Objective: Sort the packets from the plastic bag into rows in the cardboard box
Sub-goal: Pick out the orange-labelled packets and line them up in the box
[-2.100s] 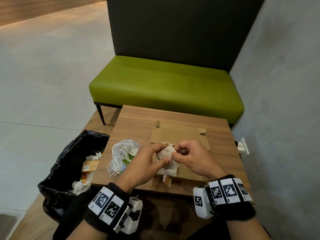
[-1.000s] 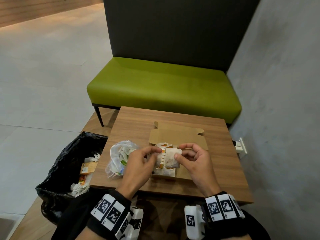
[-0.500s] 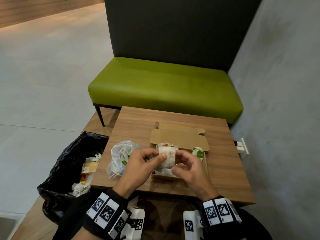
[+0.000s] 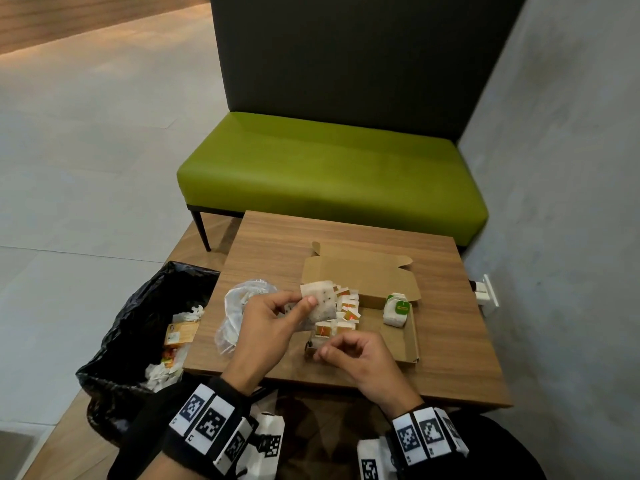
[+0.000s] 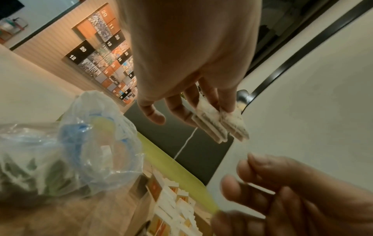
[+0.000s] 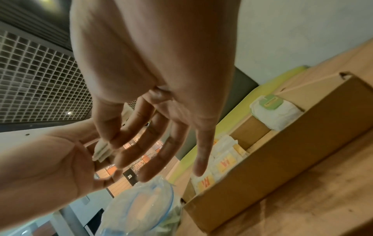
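Observation:
My left hand (image 4: 304,306) pinches a small stack of white speckled packets (image 4: 323,303) above the left end of the open cardboard box (image 4: 398,341). The left wrist view shows the packets (image 5: 220,126) between thumb and fingers. My right hand (image 4: 323,355) hovers at the box's near-left corner, fingers relaxed and holding nothing, as the right wrist view (image 6: 153,156) confirms. Orange-and-white packets (image 4: 344,313) stand in rows along the box's left side. A white packet with a green label (image 4: 396,310) sits at the back right. The clear plastic bag (image 4: 239,306) lies left of the box.
The box stands on a small wooden table (image 4: 450,358), its lid flap (image 4: 360,271) folded back. A black rubbish bag (image 4: 131,306) with wrappers stands on the floor to the left. Beyond the table is a green bench (image 4: 329,171); a grey wall (image 4: 554,202) runs close on the right.
Both hands held the speckled packets over the box. My right hand has let go and drawn back toward me. My left hand keeps them, a little to the left.

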Demonstrator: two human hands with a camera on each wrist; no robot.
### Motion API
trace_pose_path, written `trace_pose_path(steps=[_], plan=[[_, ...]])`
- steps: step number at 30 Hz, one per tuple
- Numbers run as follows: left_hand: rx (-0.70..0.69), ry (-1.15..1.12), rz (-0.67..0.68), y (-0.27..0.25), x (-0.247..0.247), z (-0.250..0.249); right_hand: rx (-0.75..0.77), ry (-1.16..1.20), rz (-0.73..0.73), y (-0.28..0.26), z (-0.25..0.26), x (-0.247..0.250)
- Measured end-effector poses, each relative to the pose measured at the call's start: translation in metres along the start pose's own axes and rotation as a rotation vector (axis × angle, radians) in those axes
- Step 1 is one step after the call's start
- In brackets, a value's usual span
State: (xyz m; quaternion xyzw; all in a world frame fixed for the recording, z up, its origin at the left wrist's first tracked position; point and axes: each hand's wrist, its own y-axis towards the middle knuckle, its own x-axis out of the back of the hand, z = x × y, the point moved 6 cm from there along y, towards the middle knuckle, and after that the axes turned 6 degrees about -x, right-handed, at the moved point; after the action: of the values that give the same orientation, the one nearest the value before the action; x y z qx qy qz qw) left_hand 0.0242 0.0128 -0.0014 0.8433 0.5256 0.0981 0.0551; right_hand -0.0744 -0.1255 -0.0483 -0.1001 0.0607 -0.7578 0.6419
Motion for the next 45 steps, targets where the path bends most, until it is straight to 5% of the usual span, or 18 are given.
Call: trace_pose_path(steps=[6,21,26,29,33,37,45], plan=[[0.047,-0.099,0.019,0.0,0.0,0.0,0.002,-0.031,-0.138,0.003,-0.003,0.01],[-0.019,0.022,0.063,-0.003,-0.001,0.004,-0.033,0.3,-0.035,0.005,0.016,-0.012],[0.045,-0.003,0.103,-0.004,-0.003,0.01,0.026,0.235,-0.126,0.002,0.022,0.003],[0.053,0.044,0.124,-0.005,-0.004,0.01,0.124,0.054,-0.329,-0.002,0.029,0.016],[-0.005,0.117,0.021,-0.007,-0.003,0.003,0.301,-0.146,-0.42,-0.01,0.047,0.011],[-0.164,0.315,-0.003,-0.01,-0.011,-0.007,0.225,-0.132,-0.336,-0.006,0.047,0.002],[-0.317,0.69,0.216,-0.02,-0.027,-0.017,0.098,0.166,-0.414,0.001,0.031,0.021]])
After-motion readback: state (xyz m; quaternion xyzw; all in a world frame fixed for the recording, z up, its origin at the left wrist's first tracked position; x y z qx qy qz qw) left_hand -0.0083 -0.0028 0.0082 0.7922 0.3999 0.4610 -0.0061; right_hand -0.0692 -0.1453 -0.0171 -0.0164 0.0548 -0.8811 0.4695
